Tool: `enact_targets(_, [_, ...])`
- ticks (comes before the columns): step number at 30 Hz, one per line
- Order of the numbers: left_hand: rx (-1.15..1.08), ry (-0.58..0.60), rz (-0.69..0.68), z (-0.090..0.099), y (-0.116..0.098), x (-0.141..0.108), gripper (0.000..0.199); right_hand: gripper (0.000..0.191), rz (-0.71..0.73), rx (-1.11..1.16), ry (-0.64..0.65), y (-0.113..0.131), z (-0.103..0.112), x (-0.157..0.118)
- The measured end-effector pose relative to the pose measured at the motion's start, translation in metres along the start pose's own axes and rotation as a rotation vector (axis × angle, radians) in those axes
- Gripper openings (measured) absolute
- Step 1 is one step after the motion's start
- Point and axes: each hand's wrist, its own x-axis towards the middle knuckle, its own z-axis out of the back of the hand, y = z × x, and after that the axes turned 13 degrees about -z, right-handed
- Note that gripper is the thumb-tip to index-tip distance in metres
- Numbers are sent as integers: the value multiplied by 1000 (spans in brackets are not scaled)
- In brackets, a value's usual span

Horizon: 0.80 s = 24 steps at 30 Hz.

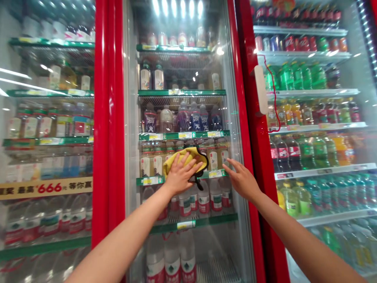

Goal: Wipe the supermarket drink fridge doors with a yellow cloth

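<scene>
My left hand (pixel 182 175) lies spread over a yellow cleaning cloth (pixel 188 155) with dark edging, pressing it to the glass door (pixel 185 118) of the middle drinks fridge. A dark corner of the cloth hangs down beside the fingers. To the right, my right hand (pixel 242 180) is held up near the glass, its fingers apart and nothing in it. Whether its fingertips touch the door I cannot tell. Behind the glass, shelves carry bottled drinks, with pale-labelled bottles (pixel 157 164) around the cloth's level and large water bottles (pixel 172 259) lower down.
Red door frames (pixel 107 118) border the middle fridge. A whitish handle-like block (pixel 260 90) with a red cord (pixel 274 98) sits on the frame to the right. Another fridge with green soda bottles (pixel 294 76) stands on the right; a left one bears a printed banner (pixel 47 188).
</scene>
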Motion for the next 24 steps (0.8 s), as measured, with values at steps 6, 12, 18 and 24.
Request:
enact_targets(6, [110, -274, 530, 16, 0, 78, 84, 53, -81, 53, -3, -21, 6, 9])
enact_targets(12, [14, -95, 45, -27, -50, 59, 88, 61, -69, 146, 34, -33, 4, 7])
enact_targets(18, [-26, 70, -269, -17, -20, 28, 85, 58, -73, 175, 54, -44, 7, 7])
enact_targets(24, [55, -258, 365, 5, -24, 125, 84, 52, -102, 104, 44, -55, 16, 2])
